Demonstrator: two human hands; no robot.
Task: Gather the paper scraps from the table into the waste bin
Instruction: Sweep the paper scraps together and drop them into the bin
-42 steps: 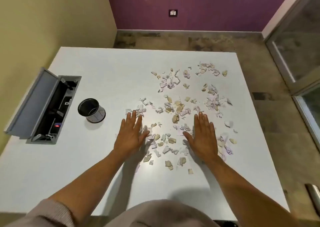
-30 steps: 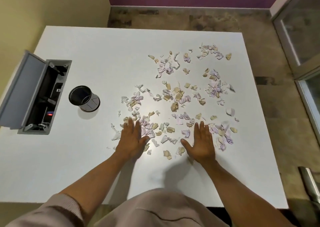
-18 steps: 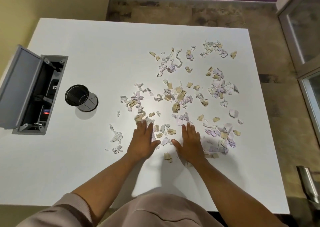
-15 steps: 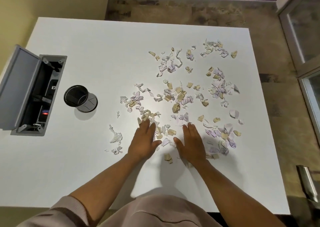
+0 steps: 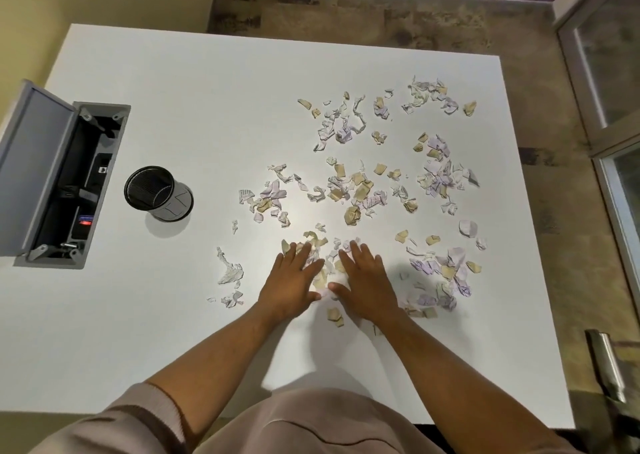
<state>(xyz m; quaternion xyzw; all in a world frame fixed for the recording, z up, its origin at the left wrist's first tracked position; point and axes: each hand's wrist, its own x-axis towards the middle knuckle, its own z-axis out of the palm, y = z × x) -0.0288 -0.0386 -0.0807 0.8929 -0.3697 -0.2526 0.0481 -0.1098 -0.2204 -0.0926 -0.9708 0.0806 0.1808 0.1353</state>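
Several torn paper scraps (image 5: 353,190), white, lilac and tan, lie scattered over the right half of the white table (image 5: 173,315). My left hand (image 5: 289,282) and my right hand (image 5: 367,282) lie flat on the table side by side, fingers straight, thumbs nearly touching. A small heap of scraps (image 5: 323,263) is squeezed between them and under the fingers. The waste bin (image 5: 156,192), a small black mesh cup, stands upright at the left, well apart from both hands.
An open grey cable box (image 5: 65,183) is sunk into the table's left edge, its lid raised. Loose scraps (image 5: 230,273) lie left of my hands. A metal handle (image 5: 606,363) shows at the lower right, and a glass door (image 5: 613,72) stands on the right.
Both hands slid inward toward each other across the table, sweeping nearby scraps into a heap between them. The camera tilted further down over the table.
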